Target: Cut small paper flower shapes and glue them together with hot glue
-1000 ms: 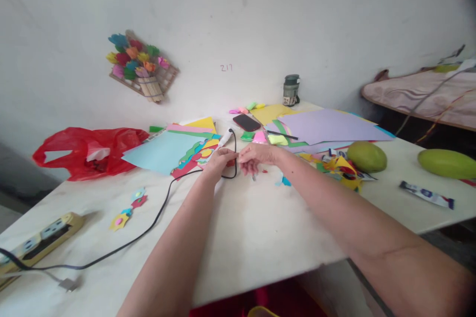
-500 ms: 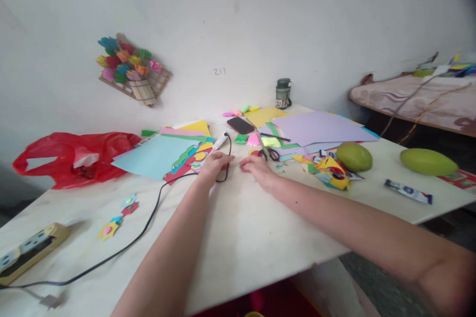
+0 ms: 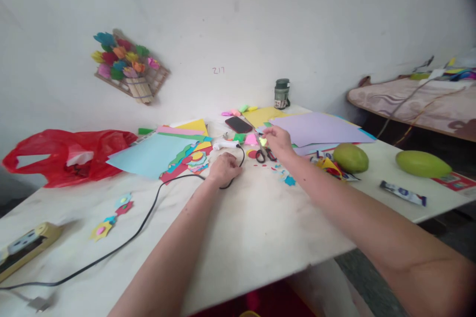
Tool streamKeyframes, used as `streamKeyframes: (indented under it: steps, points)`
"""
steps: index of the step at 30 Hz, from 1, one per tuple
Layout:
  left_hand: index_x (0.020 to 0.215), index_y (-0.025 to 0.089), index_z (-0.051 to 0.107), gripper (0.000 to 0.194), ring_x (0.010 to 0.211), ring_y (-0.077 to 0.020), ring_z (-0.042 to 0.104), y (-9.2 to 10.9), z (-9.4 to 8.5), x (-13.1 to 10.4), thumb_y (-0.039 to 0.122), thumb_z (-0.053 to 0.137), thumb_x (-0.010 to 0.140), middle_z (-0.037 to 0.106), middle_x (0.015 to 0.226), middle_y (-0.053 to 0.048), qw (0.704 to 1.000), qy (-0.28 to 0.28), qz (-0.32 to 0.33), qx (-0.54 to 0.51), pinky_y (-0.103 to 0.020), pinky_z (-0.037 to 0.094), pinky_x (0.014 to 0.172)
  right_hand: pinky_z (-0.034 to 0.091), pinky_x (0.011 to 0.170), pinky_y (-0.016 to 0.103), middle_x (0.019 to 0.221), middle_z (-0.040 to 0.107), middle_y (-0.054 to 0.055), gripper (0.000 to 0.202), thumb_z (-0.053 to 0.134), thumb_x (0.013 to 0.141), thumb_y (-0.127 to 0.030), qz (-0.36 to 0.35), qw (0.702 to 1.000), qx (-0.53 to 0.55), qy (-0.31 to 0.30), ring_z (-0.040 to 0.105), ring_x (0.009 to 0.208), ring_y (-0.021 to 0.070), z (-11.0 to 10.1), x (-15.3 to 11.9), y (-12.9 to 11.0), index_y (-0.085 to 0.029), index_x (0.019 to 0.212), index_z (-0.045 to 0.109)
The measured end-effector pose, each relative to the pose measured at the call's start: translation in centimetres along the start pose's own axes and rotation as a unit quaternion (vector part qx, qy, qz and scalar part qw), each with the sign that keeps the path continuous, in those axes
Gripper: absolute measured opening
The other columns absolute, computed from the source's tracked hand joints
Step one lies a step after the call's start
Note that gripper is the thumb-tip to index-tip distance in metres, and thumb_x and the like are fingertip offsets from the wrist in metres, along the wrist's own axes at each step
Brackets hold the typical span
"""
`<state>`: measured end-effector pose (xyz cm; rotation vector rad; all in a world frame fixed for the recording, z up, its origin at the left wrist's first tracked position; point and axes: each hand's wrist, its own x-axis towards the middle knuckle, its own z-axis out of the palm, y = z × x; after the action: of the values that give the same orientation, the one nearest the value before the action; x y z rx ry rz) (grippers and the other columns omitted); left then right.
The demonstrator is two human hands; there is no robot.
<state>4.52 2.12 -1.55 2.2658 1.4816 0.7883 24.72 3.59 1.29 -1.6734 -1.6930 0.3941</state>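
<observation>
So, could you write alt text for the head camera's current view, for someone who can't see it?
A person's left hand is beside a black-corded white tool, the right hand beside black-handled scissors, over a white table. Around them lie a pale purple paper sheet, a red plastic bag and two oval green fruits.

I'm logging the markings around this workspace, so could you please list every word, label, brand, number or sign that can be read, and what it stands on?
"217", first digit Z-like: handwritten on the wall.
Too small or blurred to read:
label on the green bottle
print on the white-and-blue tube
any print on the red-and-white item
</observation>
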Motion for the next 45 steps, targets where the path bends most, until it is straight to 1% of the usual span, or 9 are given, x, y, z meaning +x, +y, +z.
streamKeyframes:
  steps: [2,5,11,18,21,25,30,36,45]
  points:
    - [0.056,0.017,0.062,0.009,0.096,-0.0230,0.057,0.3,0.1,-0.1,0.024,0.060,0.062,0.063,0.104,-0.008,0.999,0.002,0.014,0.040,-0.033,0.043,0.084,0.045,0.072,0.029,0.105,0.067,0.007,0.035,0.044,0.078,-0.026,0.035,0.998,-0.004,0.053,0.061,0.091,0.0209,-0.8,1.2,-0.7,-0.020,0.106,0.064]
    - [0.057,0.017,0.061,0.008,0.102,-0.0239,0.056,0.9,0.1,-0.5,0.020,0.057,0.062,0.061,0.109,-0.008,0.996,0.001,0.025,0.086,-0.034,0.043,0.087,0.044,0.071,0.030,0.096,0.069,0.006,0.024,0.051,0.076,-0.030,0.037,0.996,-0.069,0.037,0.061,0.091,0.0228,-1.1,2.0,-1.9,-0.021,0.088,0.069]
    - [0.058,0.018,0.061,0.008,0.103,-0.0255,0.055,1.6,-0.3,-1.1,0.020,0.057,0.064,0.058,0.116,-0.008,0.992,-0.011,0.036,0.120,-0.035,0.045,0.087,0.043,0.068,0.028,0.095,0.070,0.008,0.030,0.052,0.079,-0.041,0.059,0.992,-0.102,0.049,0.062,0.090,0.0224,-0.7,2.6,-2.2,-0.020,0.091,0.069]
    - [0.057,0.017,0.061,0.006,0.103,-0.0261,0.055,1.8,-0.3,-1.2,0.018,0.057,0.062,0.057,0.114,-0.009,0.991,-0.015,0.045,0.124,-0.036,0.044,0.088,0.045,0.070,0.029,0.099,0.070,0.008,0.022,0.055,0.076,-0.029,0.080,0.984,-0.160,-0.010,0.062,0.091,0.0233,-1.7,2.8,-0.4,-0.022,0.090,0.071]
    - [0.057,0.017,0.060,0.006,0.101,-0.0254,0.055,1.7,-0.1,-1.0,0.018,0.057,0.062,0.059,0.106,-0.010,0.992,-0.002,0.039,0.120,-0.035,0.045,0.087,0.045,0.070,0.030,0.102,0.069,0.010,0.024,0.054,0.077,-0.027,0.046,0.976,-0.213,-0.021,0.062,0.094,0.0255,-1.4,2.1,-0.6,-0.022,0.091,0.072]
    - [0.059,0.017,0.060,0.006,0.099,-0.0250,0.055,1.3,0.3,-0.8,0.020,0.057,0.063,0.059,0.097,-0.010,0.990,0.011,0.051,0.128,-0.035,0.044,0.088,0.043,0.074,0.032,0.100,0.070,0.011,0.025,0.052,0.079,-0.029,-0.066,0.960,-0.264,-0.071,0.061,0.094,0.0260,-0.5,0.8,-1.8,-0.022,0.091,0.072]
    - [0.067,0.017,0.061,0.018,0.095,-0.0241,0.055,1.2,0.5,-1.2,0.035,0.059,0.071,0.058,0.093,-0.010,0.992,0.037,0.032,0.120,-0.035,0.044,0.088,0.036,0.085,0.038,0.097,0.069,0.015,0.027,0.051,0.079,-0.028,-0.183,0.915,-0.339,-0.118,0.055,0.104,0.0289,0.6,-0.5,-2.9,-0.017,0.090,0.073]
    - [0.076,0.018,0.061,0.013,0.098,-0.0216,0.054,1.4,0.8,-1.5,0.023,0.050,0.078,0.059,0.093,-0.009,0.987,0.098,0.030,0.121,-0.032,0.042,0.087,0.031,0.088,0.040,0.094,0.067,0.020,0.027,0.053,0.073,-0.022,-0.186,0.888,-0.400,-0.133,0.051,0.107,0.0316,1.6,-0.8,-3.0,-0.011,0.089,0.072]
    - [0.067,0.018,0.056,0.012,0.078,-0.0181,0.056,0.8,0.2,-1.3,0.023,0.049,0.075,0.061,0.077,-0.005,0.989,0.117,-0.093,-0.012,-0.030,0.041,0.073,0.033,0.084,0.039,0.097,0.068,0.017,0.026,0.053,0.075,-0.022,-0.164,0.903,-0.375,-0.130,0.054,0.103,0.0297,1.1,-0.6,-2.7,-0.014,0.091,0.072]
